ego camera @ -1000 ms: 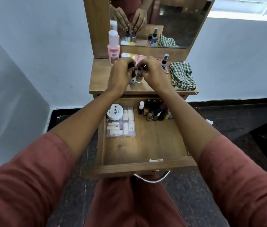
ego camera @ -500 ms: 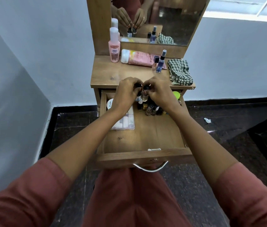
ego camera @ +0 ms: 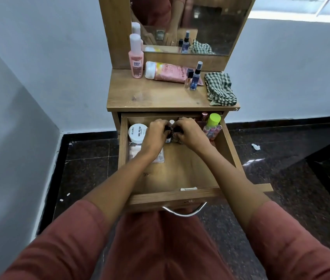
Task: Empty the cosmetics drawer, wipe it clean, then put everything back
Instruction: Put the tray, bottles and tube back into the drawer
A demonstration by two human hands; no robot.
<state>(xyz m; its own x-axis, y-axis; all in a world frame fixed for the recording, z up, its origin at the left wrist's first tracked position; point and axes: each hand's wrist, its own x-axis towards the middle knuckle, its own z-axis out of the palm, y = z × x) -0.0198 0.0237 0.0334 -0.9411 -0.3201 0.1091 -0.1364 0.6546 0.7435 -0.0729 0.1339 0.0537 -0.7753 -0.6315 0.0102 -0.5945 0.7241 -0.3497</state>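
Your left hand [ego camera: 156, 134] and right hand [ego camera: 190, 134], each gripping small bottles [ego camera: 168, 139], have dropped from the surface [ego camera: 156, 96] into the open drawer [ego camera: 172, 196], white tub [ego camera: 137, 132] just left of your left hand. Restocking looks under way; the pink tube [ego camera: 168, 72] waits beyond your hands.

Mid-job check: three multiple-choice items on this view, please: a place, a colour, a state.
1. Where is the checked cloth? A. On the floor B. On the tabletop, right side C. Hanging on the mirror
2. What colour is the cap in the back right corner of the drawer? A. Red B. Lime green C. Black
3. What are the left hand and right hand doing? A. Lying flat, empty B. Pulling the handle C. Gripping small bottles
Answers: 1 B, it lies at the top's right edge; 2 B, plainly lime; 3 C, both curl round bottles.
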